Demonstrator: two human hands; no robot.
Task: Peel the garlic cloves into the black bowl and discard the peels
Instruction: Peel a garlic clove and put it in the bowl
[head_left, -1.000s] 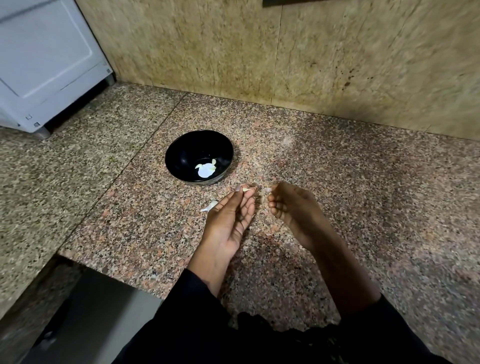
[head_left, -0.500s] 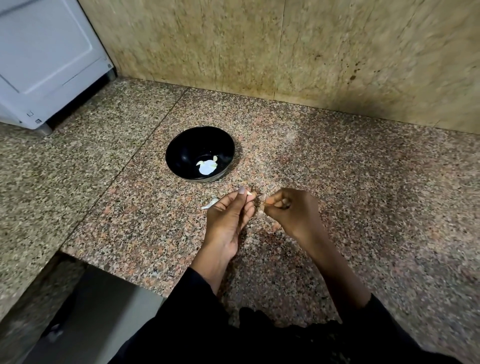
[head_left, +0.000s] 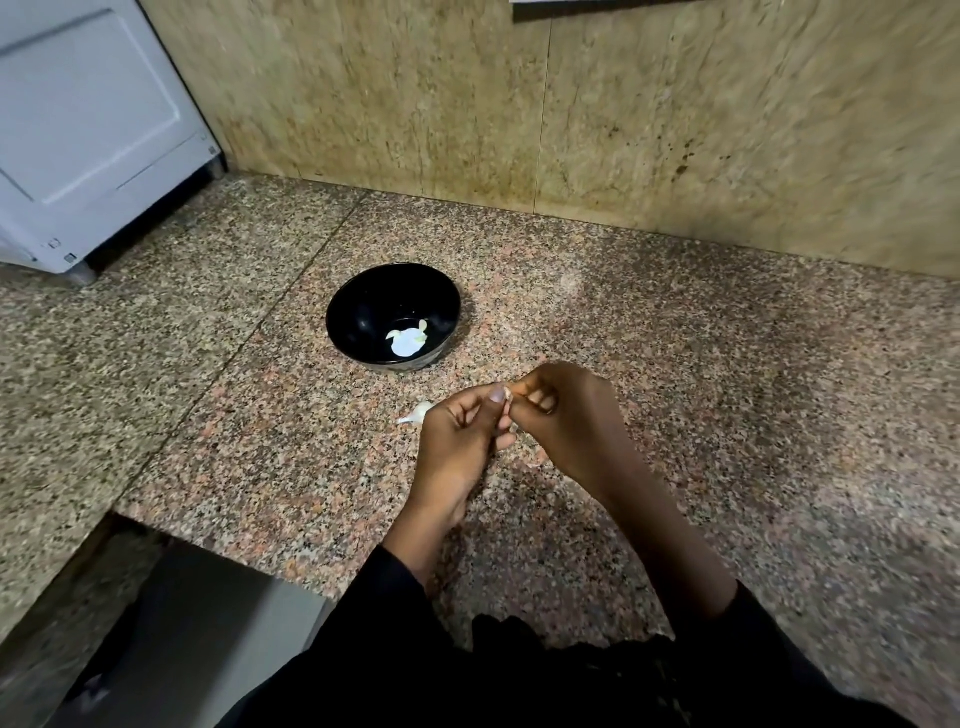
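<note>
The speckled granite worktop (head_left: 675, 364) fills most of what I see, running to a beige stone wall (head_left: 675, 130) at the far side, with a white appliance (head_left: 88, 130) standing at the far left corner. None of that lies in my way.

The black bowl (head_left: 358, 306) sits just beyond my hands and a little to the left, close enough that I judge a peeled clove can drop in with only a short reach. A few pale peeled cloves (head_left: 407, 343) already lie at its bottom, so the job is under way, not finished.

My left hand (head_left: 457, 441) and right hand (head_left: 566, 421) meet above the worktop near the bowl, fingers curled inward. Both grips close on a small garlic clove (head_left: 509, 399) pinched between thumb and fingertips: the left steadies it while the right works at the skin, I judge. The clove is mostly hidden by my fingers, so I cannot tell how much skin remains on it.

On the worktop just left of my left hand lies a whitish piece of garlic (head_left: 415, 413), either an unpeeled clove or shed skin. A small scrap of peel (head_left: 535, 464) shows below my hands; loose bits like this are yet to be discarded.
</note>
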